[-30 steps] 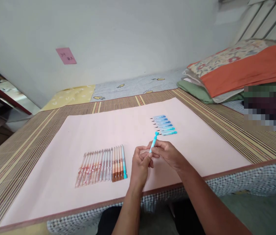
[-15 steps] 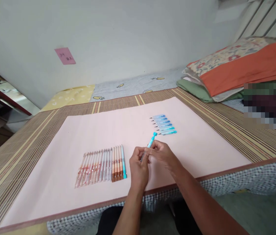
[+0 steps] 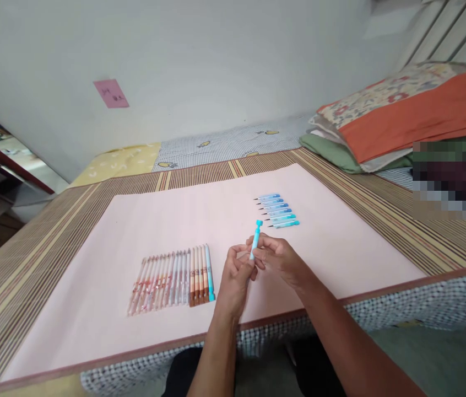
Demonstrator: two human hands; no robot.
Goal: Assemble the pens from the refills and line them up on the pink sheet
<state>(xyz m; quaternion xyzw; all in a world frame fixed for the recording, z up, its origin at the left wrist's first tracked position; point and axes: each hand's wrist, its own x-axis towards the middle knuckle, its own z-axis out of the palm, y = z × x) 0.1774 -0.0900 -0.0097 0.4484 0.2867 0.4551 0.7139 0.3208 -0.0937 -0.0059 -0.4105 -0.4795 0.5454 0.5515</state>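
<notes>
Between my two hands a turquoise pen (image 3: 255, 239) stands nearly upright, its bow-shaped end at the top. My right hand (image 3: 279, 259) pinches its barrel between thumb and fingers. Fingers of my left hand (image 3: 237, 278) close on its lower end, which they partly hide. To the left of my hands lies a close row of pens: pale patterned ones (image 3: 161, 281), several brown-and-cream ones (image 3: 199, 275), and one turquoise pen (image 3: 209, 273) at the right end. Beyond my right hand lie several short blue pen pieces (image 3: 274, 207) with dark tips pointing left.
All the pens lie on a large pale pink sheet (image 3: 167, 220) spread over a striped bamboo mat (image 3: 63, 231). Folded bedding with an orange border (image 3: 418, 118) is piled at the back right. A pink note (image 3: 111, 94) sticks to the wall.
The held pen has turned more upright, its top shifting slightly left. My left fingers have loosened and spread a little around its lower end. The laid-out pens have not moved.
</notes>
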